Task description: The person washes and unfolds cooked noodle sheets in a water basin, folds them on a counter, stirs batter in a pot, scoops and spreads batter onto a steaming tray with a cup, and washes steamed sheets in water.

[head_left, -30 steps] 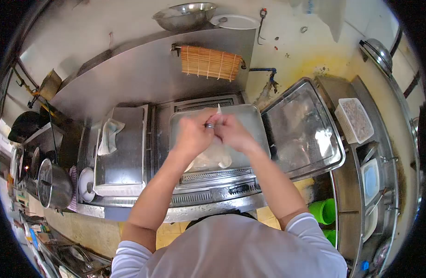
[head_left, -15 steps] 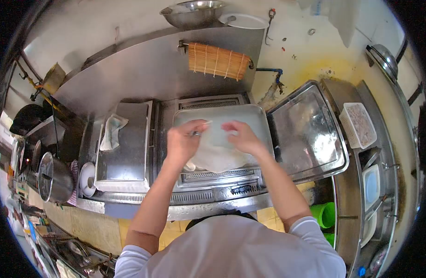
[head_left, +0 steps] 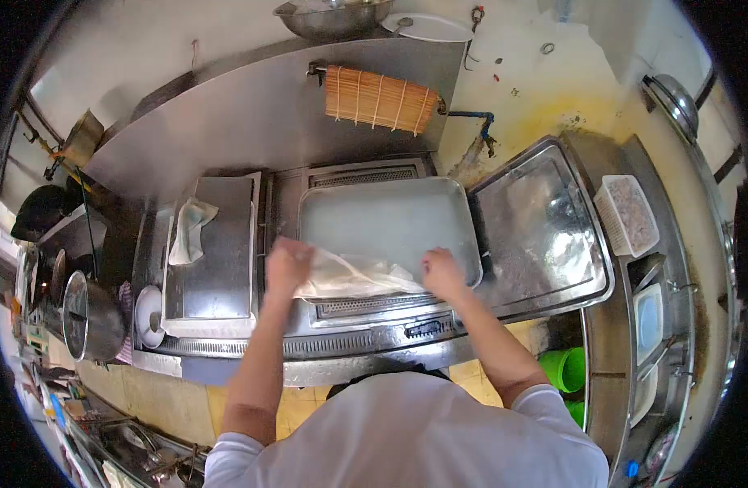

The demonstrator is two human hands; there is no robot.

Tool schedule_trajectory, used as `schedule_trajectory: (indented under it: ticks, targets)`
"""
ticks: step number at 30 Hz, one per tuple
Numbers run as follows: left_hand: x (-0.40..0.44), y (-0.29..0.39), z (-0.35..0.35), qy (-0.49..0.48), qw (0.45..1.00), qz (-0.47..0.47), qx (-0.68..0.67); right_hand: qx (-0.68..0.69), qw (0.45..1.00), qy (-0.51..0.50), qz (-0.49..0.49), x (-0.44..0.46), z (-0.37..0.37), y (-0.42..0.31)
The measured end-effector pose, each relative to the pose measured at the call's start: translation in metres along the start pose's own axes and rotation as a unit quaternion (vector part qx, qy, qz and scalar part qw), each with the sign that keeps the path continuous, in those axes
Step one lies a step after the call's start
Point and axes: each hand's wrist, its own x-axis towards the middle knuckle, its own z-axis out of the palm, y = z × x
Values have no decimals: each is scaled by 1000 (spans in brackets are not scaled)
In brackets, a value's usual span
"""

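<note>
A pale, damp-looking cloth (head_left: 354,278) lies bunched along the near edge of a shallow metal tray (head_left: 382,213) that holds cloudy liquid. My left hand (head_left: 291,264) is closed on the cloth's left end, at the tray's near left corner. At the cloth's right end, near the tray's right side, my right hand (head_left: 441,272) is closed with its fingers pinched together. The cloth stretches between my two hands, with a raised fold running across it.
To the left, a flat metal lid (head_left: 219,272) bears a folded white cloth (head_left: 191,232). A large empty-looking tray (head_left: 545,232) leans at the right, beside a white basket (head_left: 628,215). Above hangs a bamboo mat (head_left: 380,99). A pot (head_left: 97,317) stands far left.
My hands have moved from close together over the tray's middle down and apart to its near corners. The cloth has gone from hanging spread out to lying bunched along the near edge.
</note>
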Motion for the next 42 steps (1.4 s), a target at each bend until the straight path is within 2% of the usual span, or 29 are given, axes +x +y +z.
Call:
schedule_trajectory:
  ticks: [1, 2, 3, 5, 6, 7, 9, 11, 12, 13, 15, 18, 19, 20, 21, 22, 24, 27, 28, 29, 31, 32, 33, 35, 37, 39, 40, 41, 42]
  targets:
    - [-12, 4, 14, -93, 993, 62, 36, 16, 999, -24, -23, 7, 4, -21]
    - [-24, 16, 31, -179, 982, -14, 66, 31, 997, -47, -46, 11, 7, -32]
    - [-35, -2, 63, -152, 969, 114, 156, 36, 991, -131, 6, 13, 10, -35]
    - [-39, -15, 89, -195, 965, 120, 125, 45, 948, -298, 106, 17, 22, -31]
    - [-38, -13, 91, -201, 963, 139, 112, 24, 930, -337, 146, 22, 40, -12]
    - [-36, -5, 88, -207, 961, 156, 99, -26, 930, -329, 159, 29, 19, -25]
    - [-21, 31, 63, -177, 977, 111, -48, -124, 922, -316, 184, 47, -24, -49]
    - [-3, 88, 26, -135, 977, 90, -138, -57, 958, -249, 127, 75, -30, -51]
    - [4, 115, 12, -109, 978, 91, -156, 118, 982, -133, 61, 83, -37, -68]
    - [8, 141, -1, -70, 970, 136, -187, 287, 958, -10, -9, 91, -49, -91]
    - [17, 173, -27, -2, 955, 198, -222, 448, 889, -78, -59, 114, -75, -125]
    - [30, 190, -68, 92, 939, 243, -225, 403, 894, -177, 79, 97, -117, -158]
    - [34, 185, -86, 128, 934, 252, -219, 343, 924, -158, 54, 90, -99, -139]
    - [35, 182, -105, 140, 941, 183, -249, 281, 949, -138, 28, 81, -72, -107]
    - [36, 176, -118, 151, 942, 112, -278, 222, 965, -132, 44, 69, -51, -70]
    - [38, 167, -123, 161, 948, 85, -260, 162, 977, -126, 59, 58, -37, -31]
    - [35, 152, -129, 181, 957, 29, -225, 59, 972, -194, 119, 40, -26, 32]
    - [34, 129, -83, 146, 951, 140, -233, 81, 973, -196, 92, 55, -58, 5]
    - [27, 141, -74, 131, 953, 181, -204, 178, 979, -93, 40, 62, -67, -25]
    - [19, 156, -65, 114, 953, 221, -175, 272, 962, 13, -12, 71, -73, -67]
    - [6, 183, -59, 70, 954, 229, -179, 399, 914, 51, -40, 92, -89, -136]
    - [3, 191, -58, 49, 954, 234, -180, 405, 914, -23, -16, 94, -88, -156]
    - [5, 188, -62, 80, 948, 248, -184, 409, 907, -95, 10, 92, -86, -166]
    - [18, 164, -81, 143, 931, 276, -193, 300, 950, -85, -15, 77, -29, -130]
    - [32, 130, -96, 225, 939, 128, -225, 137, 984, -110, 21, 58, 40, -28]
    - [27, 89, -88, 191, 966, 52, -167, 87, 979, -101, 151, 23, 5, -5]
    - [18, 64, -76, 171, 976, 13, -136, 12, 992, -71, 107, 13, -1, -8]
    - [9, 35, -48, 178, 976, 68, -108, -64, 995, -38, 64, 6, -7, -12]
    - [-7, 27, -33, 98, 992, 53, -66, -140, 990, -3, 20, 2, -10, -13]
